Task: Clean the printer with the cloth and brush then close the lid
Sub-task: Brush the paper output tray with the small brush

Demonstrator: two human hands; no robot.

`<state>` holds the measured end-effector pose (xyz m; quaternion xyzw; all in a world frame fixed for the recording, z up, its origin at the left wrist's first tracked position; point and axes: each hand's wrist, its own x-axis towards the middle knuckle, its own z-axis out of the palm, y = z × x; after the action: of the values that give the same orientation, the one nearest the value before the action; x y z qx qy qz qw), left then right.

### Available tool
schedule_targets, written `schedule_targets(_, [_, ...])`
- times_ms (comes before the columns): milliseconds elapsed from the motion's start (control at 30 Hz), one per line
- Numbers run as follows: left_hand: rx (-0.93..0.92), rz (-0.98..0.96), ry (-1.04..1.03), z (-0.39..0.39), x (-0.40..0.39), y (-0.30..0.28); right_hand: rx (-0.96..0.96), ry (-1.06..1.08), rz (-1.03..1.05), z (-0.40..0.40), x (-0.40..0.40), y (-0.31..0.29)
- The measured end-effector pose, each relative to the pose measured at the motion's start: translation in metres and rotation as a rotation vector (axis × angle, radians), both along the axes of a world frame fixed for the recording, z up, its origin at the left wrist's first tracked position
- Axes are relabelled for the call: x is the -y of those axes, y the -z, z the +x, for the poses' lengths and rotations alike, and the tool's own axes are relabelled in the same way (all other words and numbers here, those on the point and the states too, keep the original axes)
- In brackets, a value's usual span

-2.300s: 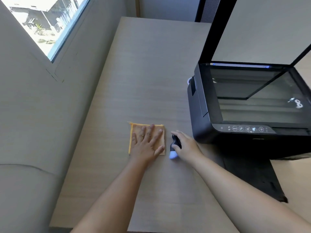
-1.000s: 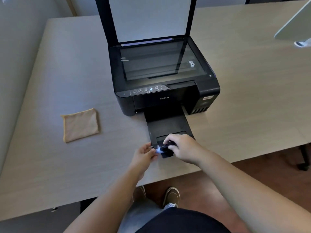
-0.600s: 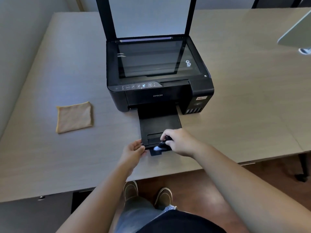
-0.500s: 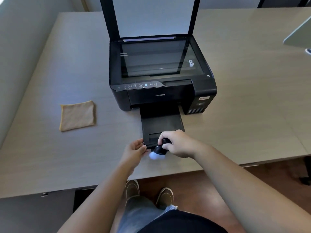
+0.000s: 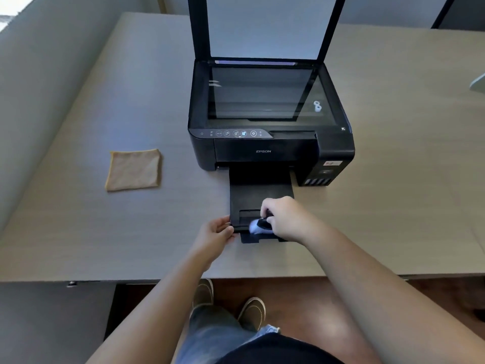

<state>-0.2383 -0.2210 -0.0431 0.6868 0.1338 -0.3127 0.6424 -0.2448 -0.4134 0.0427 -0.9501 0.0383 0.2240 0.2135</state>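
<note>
A black printer [image 5: 265, 151] stands mid-table with its scanner lid [image 5: 265, 24] raised upright and the glass bare. Its black output tray [image 5: 259, 195] is pulled out toward me. My right hand [image 5: 286, 219] grips a small black brush with white bristles [image 5: 256, 225], and the bristles rest on the tray's front end. My left hand [image 5: 215, 232] pinches the tray's front left corner. A folded yellow cloth [image 5: 133, 169] lies flat on the table to the printer's left, apart from both hands.
The beige table [image 5: 393, 179] ends in a front edge just below my hands. A grey wall runs along the left. A pale object [image 5: 477, 84] shows at the right edge. My shoes and the brown floor are below the table edge.
Both hands left the cloth, and my right hand carried the brush to the printer's output tray. In the last half second the bristles moved from off the tray's edge back onto it.
</note>
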Motion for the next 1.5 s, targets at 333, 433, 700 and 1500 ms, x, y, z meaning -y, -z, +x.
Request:
schedule_targets(333, [0.030,0.023,0.040,0.000,-0.003,0.005,-0.031,-0.022,-0.044,-0.004,0.006,-0.005])
schedule_targets(433, [0.045,0.046,0.060,0.002,-0.006,0.008,0.041,0.164,-0.133,-0.005,0.026,-0.010])
schedule_targets(700, [0.026,0.043,0.041,0.002,-0.002,0.004,0.007,0.028,0.065,0.001,-0.005,0.006])
schedule_targets(1500, [-0.024,0.002,0.076,0.003,-0.005,0.007,0.095,0.068,0.271,-0.004,-0.029,0.012])
